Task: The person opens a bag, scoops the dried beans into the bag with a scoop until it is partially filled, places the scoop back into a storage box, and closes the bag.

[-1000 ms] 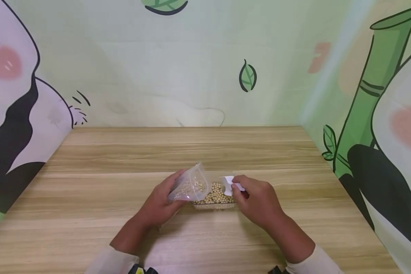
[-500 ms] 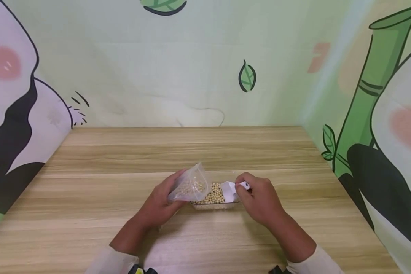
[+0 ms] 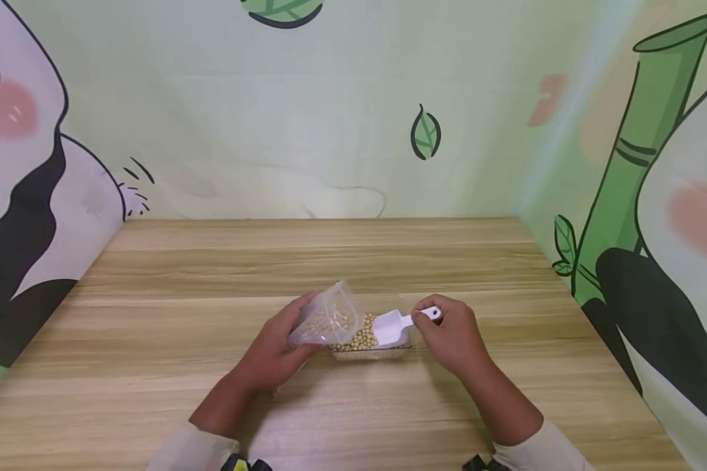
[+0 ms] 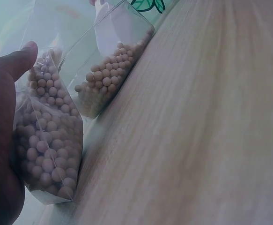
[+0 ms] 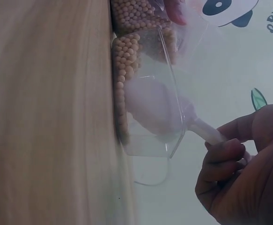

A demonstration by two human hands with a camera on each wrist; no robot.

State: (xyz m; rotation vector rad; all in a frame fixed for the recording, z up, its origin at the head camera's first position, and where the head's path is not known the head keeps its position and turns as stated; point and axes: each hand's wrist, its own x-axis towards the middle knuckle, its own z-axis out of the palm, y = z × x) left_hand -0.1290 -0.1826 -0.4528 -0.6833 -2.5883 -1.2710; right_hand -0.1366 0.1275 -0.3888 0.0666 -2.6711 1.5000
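My left hand [image 3: 277,347] grips a clear plastic bag [image 4: 47,140] partly filled with pale round beans, its mouth tilted toward a clear plastic box [image 3: 368,355]. Loose beans [image 3: 362,335] lie in that box. By its handle, my right hand [image 3: 450,330] pinches a white scoop [image 3: 391,328]. The scoop's bowl is inside the box, low against the beans, as the right wrist view shows through the clear wall. In the left wrist view the bag stands right beside the box, thumb over its side.
A wood-grain table [image 3: 212,261] carries the box and the bag. Behind it is a pale green wall [image 3: 241,118] printed with pandas, leaves and bamboo.
The right hand has shifted slightly to the right, and the scoop has turned from upright to lying lower in the box, its handle showing. The left hand and bag stay in place.
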